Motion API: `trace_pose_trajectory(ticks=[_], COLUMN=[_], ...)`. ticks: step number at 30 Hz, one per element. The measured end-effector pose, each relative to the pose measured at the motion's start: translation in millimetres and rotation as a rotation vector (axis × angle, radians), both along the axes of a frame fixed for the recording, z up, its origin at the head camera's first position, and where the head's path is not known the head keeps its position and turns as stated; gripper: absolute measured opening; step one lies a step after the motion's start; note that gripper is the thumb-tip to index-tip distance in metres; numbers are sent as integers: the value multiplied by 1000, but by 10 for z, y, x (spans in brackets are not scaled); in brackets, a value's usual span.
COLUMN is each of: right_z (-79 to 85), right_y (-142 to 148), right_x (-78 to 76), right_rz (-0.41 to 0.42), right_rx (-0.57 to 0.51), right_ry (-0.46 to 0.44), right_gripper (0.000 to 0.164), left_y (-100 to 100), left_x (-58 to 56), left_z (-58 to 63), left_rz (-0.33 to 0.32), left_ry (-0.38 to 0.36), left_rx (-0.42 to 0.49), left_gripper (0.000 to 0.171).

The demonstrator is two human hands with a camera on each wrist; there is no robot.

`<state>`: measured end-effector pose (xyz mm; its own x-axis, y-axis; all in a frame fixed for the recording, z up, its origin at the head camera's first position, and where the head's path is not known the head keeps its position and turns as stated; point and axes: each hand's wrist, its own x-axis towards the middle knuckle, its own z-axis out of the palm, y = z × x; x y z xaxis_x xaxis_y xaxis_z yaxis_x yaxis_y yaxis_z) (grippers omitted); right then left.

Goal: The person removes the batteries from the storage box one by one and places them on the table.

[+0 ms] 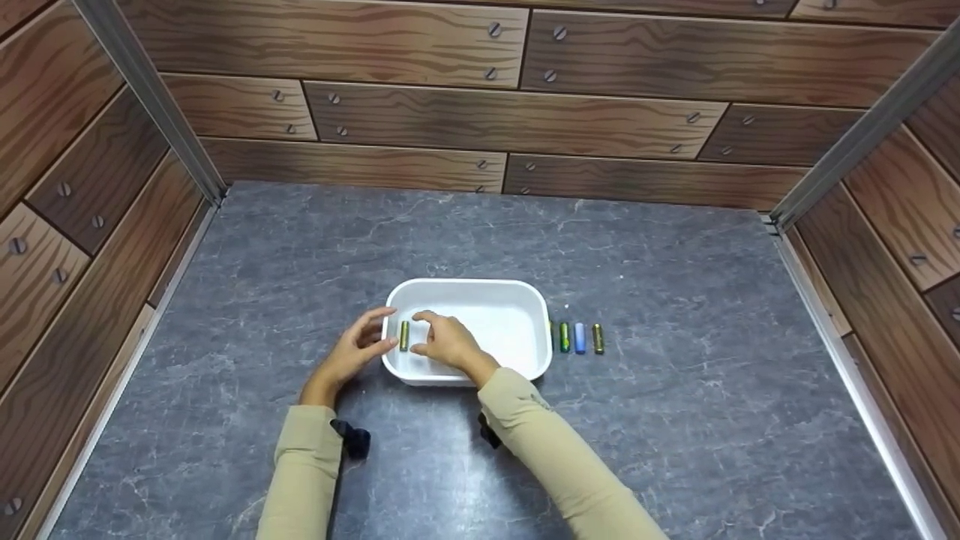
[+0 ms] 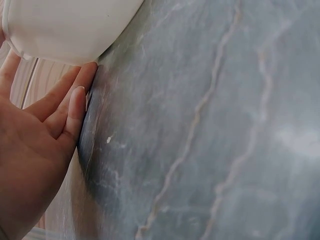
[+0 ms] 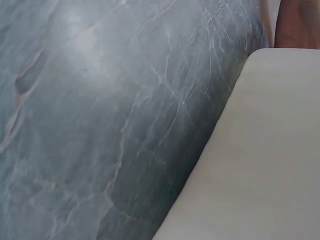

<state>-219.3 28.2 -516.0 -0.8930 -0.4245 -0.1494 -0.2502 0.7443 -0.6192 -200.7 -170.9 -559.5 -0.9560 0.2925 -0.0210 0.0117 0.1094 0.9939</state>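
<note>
A white rectangular tub [image 1: 480, 282] stands on the grey marbled surface. Inside it, near the left wall, lies a green-gold AA-size battery [image 1: 404, 336]. My right hand [image 1: 450, 341] reaches into the tub just right of that battery, thumb and forefinger spread apart with a gap between them and the battery. At the tub's left end is my left hand [image 1: 356, 352], its fingertips and thumb at the rim. The left wrist view shows the left hand [image 2: 40, 135] with fairly straight fingers against the tub's outer side [image 2: 70, 35]. The right wrist view has the tub wall [image 3: 260, 150] but no hand.
Right of the tub several batteries stand in a row: a green one [image 1: 565, 337], a blue one [image 1: 580, 338] and a dark gold one [image 1: 598, 339], with another partly hidden by the rim. Wood-patterned walls [image 1: 420, 112] enclose the surface [image 1: 675, 420] at the back and sides.
</note>
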Motion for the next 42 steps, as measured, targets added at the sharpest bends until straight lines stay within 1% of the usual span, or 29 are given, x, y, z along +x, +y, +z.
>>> trace_pose_trajectory(ticks=[5,10,19,27,35,42], right_z=[-42,-81,-133,-129,-151,-151], right_y=[-73,-135,-176,-199,-196,-194], right_x=[5,7,15,17,23,15], right_rz=[5,-1,-9,-15,-38,-26], right_rx=[37,66,111,132,126,126], right_ry=[1,1,-21,3,28,20], right_gripper=[58,64,66,62,53,50], left_y=[-1,-2,-3,-3,3,6], left_x=[-5,-3,-1,-8,-2,-9], left_z=[-12,-4,-13,-7,3,-1], left_rz=[-16,-8,3,8,-12,-4], left_ry=[6,-2,-13,-14,1,-7], left_rx=[11,17,9,5,1,11], left_gripper=[55,55,55,54,55,55])
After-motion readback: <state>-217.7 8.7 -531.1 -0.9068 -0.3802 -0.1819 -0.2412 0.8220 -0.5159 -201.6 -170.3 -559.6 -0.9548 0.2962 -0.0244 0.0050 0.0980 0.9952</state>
